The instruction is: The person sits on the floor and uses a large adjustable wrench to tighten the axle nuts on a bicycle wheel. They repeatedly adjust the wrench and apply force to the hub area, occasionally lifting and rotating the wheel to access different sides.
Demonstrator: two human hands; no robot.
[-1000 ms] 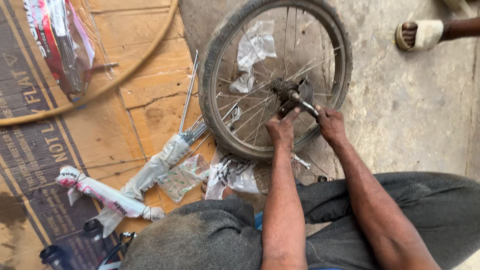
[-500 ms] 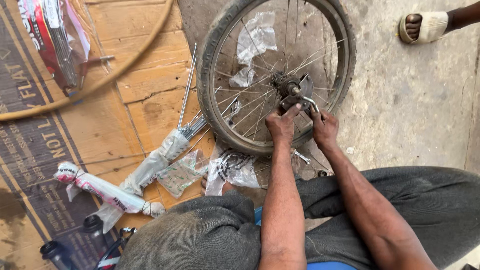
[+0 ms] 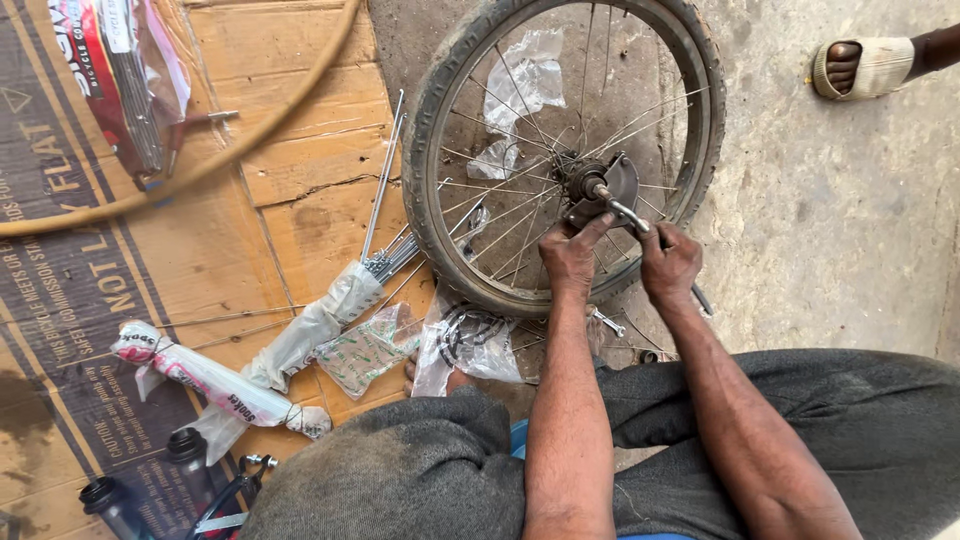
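Two hands meet at the middle of the wheel (image 3: 440, 130), which stands upright on the floor (image 3: 840, 250) just in front of your knees. Your left hand (image 3: 570, 255) is curled, its fingertips pinching the dark hub (image 3: 590, 185) from below. Your right hand (image 3: 668, 265) is closed round the handle of a wrench (image 3: 628, 215), whose head sits on the axle end just beside the hub; a dark length of the tool shows below that hand. The two hands are near each other but apart.

The wheel has a worn tyre and thin spokes (image 3: 520, 110), and through them you can see a crumpled clear bag (image 3: 525, 75) lying behind. Left of the wheel, flattened cardboard (image 3: 300, 170) covers the floor. On it lie a bundle of loose spokes (image 3: 385, 255) with one end wrapped in plastic, a pink and white wrapped roll (image 3: 190, 375), and two small clear packets (image 3: 365, 350) close to your left knee. A tan hose (image 3: 200, 165) curves across the cardboard, passing over a red and white packet (image 3: 115, 75) at the top left. Two black caps (image 3: 185, 445) show at the bottom left. At the top right, another person's foot (image 3: 865, 65) in a pale sandal rests on the floor, well apart from the wheel.
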